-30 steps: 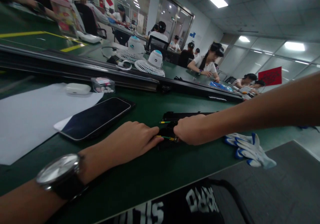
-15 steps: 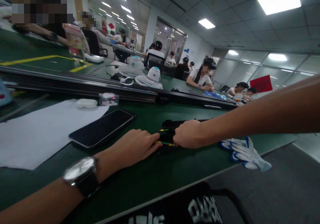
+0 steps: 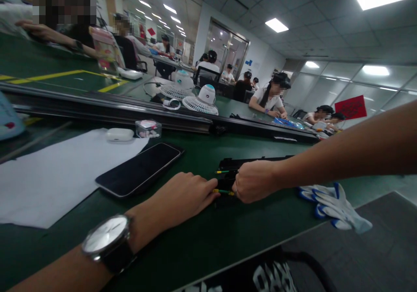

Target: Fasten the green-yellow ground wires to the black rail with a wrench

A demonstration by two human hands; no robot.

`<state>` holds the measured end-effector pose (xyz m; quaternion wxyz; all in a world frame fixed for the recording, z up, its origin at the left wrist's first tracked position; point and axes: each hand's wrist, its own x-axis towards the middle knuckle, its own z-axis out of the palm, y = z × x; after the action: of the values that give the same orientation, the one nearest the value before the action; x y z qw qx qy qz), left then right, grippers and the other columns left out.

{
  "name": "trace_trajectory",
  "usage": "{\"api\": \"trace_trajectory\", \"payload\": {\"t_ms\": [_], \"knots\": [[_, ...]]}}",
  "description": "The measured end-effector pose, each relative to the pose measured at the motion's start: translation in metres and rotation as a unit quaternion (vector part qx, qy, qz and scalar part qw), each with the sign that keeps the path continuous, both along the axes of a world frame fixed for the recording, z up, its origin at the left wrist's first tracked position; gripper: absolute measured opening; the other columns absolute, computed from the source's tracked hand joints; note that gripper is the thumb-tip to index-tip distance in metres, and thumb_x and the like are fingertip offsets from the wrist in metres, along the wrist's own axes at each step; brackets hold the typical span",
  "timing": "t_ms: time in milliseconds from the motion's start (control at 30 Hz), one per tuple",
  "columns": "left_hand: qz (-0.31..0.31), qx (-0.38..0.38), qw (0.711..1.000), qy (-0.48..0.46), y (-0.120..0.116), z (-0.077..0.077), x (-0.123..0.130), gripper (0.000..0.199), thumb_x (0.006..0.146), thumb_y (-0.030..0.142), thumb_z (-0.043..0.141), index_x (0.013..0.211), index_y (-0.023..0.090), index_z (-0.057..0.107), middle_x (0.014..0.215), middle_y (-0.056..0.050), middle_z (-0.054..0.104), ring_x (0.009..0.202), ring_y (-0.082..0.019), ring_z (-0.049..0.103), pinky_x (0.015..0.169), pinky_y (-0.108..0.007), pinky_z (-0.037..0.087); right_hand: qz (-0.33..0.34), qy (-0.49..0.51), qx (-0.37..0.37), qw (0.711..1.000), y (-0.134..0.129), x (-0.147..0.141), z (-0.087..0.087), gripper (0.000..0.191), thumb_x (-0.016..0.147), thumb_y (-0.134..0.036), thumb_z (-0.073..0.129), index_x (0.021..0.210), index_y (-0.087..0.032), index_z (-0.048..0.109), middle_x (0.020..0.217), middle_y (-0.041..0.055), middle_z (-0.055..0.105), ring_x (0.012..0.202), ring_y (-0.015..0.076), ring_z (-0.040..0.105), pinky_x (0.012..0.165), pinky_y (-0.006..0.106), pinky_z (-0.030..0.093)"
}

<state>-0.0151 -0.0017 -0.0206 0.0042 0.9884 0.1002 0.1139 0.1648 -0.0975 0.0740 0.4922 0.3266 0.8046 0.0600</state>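
Observation:
Ahead of me on the green tabletop (image 3: 182,244), my left hand (image 3: 182,196) pinches one end of a short yellow-green wire (image 3: 224,192) between thumb and fingers. The wire's other end meets the curled fingertips of my right hand (image 3: 256,181), which is closed; its inner fingers are hidden. Both hands are at a long black case (image 3: 230,163) lying on the table, partly covered by my right hand and forearm. A second yellow-green wire (image 3: 223,171) shows above the first, running toward the right knuckles. On my left wrist is a watch (image 3: 109,235).
Left of my hands lie a black phone (image 3: 140,170), white paper (image 3: 65,174), a white earbud case (image 3: 120,134) and a small clear box (image 3: 148,129). White-blue gloves (image 3: 335,205) lie right. A dark rail (image 3: 182,122) crosses behind; beyond are fans (image 3: 200,101) and seated people.
The view has shifted slightly, so everything sits a little farther right. Both hands keep their closed grip at the wire and the black case.

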Motion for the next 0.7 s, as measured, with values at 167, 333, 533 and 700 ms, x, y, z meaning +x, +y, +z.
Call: {"api": "trace_trajectory", "payload": {"t_ms": [167,333,533,700], "knots": [[-0.003,0.0,1.0,-0.002,0.0,0.0,-0.001,0.013,0.103,0.031,0.058,0.098,0.022,0.066,0.084,-0.003,0.072,0.073,-0.025,0.072,0.061,-0.033,0.046,-0.012,-0.009,-0.022,1.0,0.004,-0.006,-0.003,0.019,0.1,-0.031,0.065,0.11,-0.014,0.067,0.106,0.0048,0.071,0.091,0.0181,0.07,0.08,0.037,0.061],[-0.007,-0.003,1.0,-0.011,0.0,-0.001,-0.004,0.013,0.103,0.033,0.059,0.099,0.023,0.066,0.086,-0.003,0.072,0.074,-0.026,0.071,0.061,-0.034,0.046,-0.073,-0.018,0.002,0.997,0.0,-0.013,0.003,0.019,0.101,-0.031,0.064,0.107,-0.014,0.068,0.1,0.0039,0.071,0.087,0.0172,0.071,0.078,0.036,0.061],[-0.011,-0.021,0.999,-0.021,0.001,-0.005,-0.005,0.015,0.104,0.035,0.058,0.097,0.024,0.067,0.08,-0.001,0.071,0.068,-0.025,0.07,0.058,-0.035,0.044,-0.161,0.046,0.026,0.985,-0.002,0.0,0.034,0.015,0.101,-0.024,0.059,0.102,-0.014,0.07,0.082,0.0033,0.072,0.069,0.0159,0.07,0.057,0.026,0.051],[-0.011,-0.04,0.999,-0.021,0.002,-0.006,-0.005,0.013,0.104,0.031,0.057,0.096,0.025,0.066,0.081,0.001,0.071,0.067,-0.024,0.069,0.059,-0.035,0.045,-0.191,0.1,0.047,0.975,0.0,0.018,0.034,0.01,0.094,-0.016,0.064,0.099,-0.017,0.072,0.085,0.0057,0.075,0.068,0.0191,0.072,0.049,0.025,0.038]]}}
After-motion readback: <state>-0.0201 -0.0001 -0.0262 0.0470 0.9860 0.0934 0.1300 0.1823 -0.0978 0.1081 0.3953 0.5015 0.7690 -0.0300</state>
